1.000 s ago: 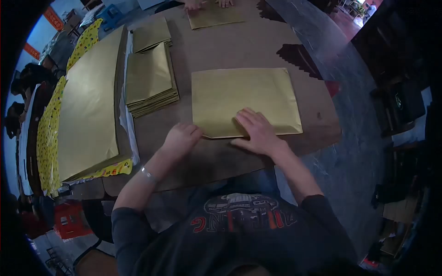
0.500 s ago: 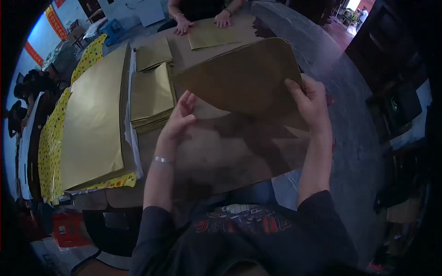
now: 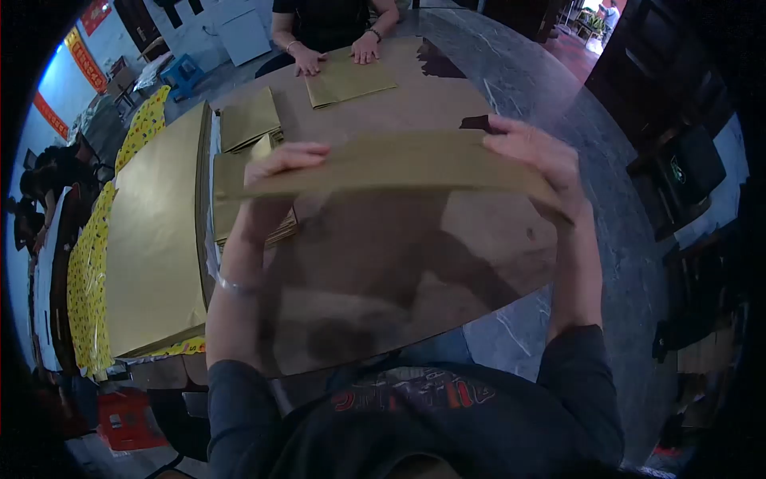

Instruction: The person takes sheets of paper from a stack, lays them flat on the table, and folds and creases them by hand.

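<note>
Gold paper [image 3: 399,164], motion-blurred, bowed, long edge foremost, raised above brown tabletop [image 3: 375,263]

Blue stool [image 3: 183,74] and orange banner [image 3: 85,61], upper left; red crate [image 3: 128,421], lower left.

Gold paper [image 3: 415,164] now up off the desk [image 3: 383,255] where it lay flat, turned almost edge-on, left hand [image 3: 275,166] now gripping one end, formerly open beside it while the right hand [image 3: 541,153] held alone.

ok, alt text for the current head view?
Left hand and right hand hold gold paper above a brown tabletop. Gold stacks lie at left; opposite, another person's hands touch a separate gold piece.
</note>
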Available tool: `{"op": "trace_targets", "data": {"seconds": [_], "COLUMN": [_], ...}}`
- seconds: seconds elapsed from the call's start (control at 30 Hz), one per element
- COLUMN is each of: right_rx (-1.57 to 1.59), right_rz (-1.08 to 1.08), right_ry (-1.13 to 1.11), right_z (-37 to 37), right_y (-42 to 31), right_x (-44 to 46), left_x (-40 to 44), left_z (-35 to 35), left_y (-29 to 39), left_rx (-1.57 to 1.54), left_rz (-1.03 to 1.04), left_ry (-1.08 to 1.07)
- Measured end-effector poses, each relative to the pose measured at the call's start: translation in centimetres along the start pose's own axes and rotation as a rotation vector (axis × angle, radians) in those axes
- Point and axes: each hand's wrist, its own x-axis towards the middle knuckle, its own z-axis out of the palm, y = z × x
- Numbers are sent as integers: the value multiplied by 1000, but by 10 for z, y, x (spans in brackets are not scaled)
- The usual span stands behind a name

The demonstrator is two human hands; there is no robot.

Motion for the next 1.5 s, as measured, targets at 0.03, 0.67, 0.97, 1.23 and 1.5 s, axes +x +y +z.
{"op": "trace_targets", "data": {"seconds": [0.03,0.67,0.97,1.23,1.5], "right_rx": [-1,21,53,118,-235], "right_rz": [-4,73,251,758,868], "right_ry": [-65,-695,-503,-86,14], "right_z": [3,92,100,137,168], "right_y": [-15,-34,-42,-57,-57], "right_x": [-16,-206,-229,-213,-188], "left_x": [-23,-224,-246,-187,-146], "left_z": [2,104,89,87,80], "left_y": [-3,-27,-48,-31,-60], "left_rx": [272,774,582,677,585], "left_rz": [107,-182,-291,-740,-696], "left_ry": [-61,-382,-251,-37,231]}}
